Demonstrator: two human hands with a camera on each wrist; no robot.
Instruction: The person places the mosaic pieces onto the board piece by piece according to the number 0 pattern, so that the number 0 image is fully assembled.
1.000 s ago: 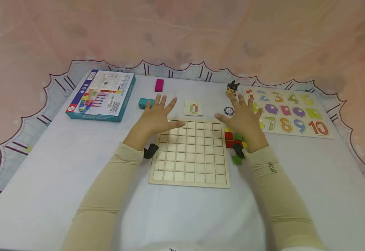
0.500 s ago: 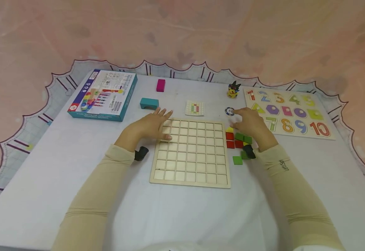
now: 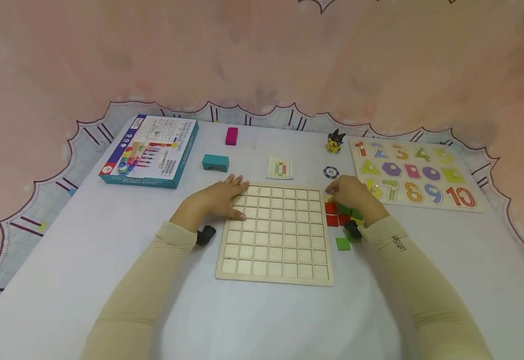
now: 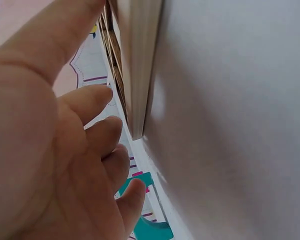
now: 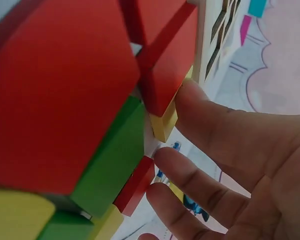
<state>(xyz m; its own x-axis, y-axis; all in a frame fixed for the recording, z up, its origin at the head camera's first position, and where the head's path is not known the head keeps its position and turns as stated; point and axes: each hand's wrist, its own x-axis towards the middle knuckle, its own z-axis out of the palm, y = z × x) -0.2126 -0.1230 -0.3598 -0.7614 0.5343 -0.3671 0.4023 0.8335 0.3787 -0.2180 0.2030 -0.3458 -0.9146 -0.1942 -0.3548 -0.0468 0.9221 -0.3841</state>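
Observation:
My left hand rests at the upper left edge of a square wooden grid board, thumb over the cells and fingers loosely spread. In the left wrist view its fingers lie close beside the board's side. My right hand is over coloured square tiles right of the board. In the right wrist view the thumb touches a yellow tile beside a red tile, with the index fingertip near its end. Another red tile and a loose green tile show in the head view.
Behind the board lie a small pattern card, a teal arch block, a magenta block, a poker chip and a small yellow-black figure. A boxed toy stands left; a number puzzle lies right.
Both hands were spread above the board. The left has come down to its upper left edge, and the right has lowered past the chip to the tiles. The head view has tilted up slightly.

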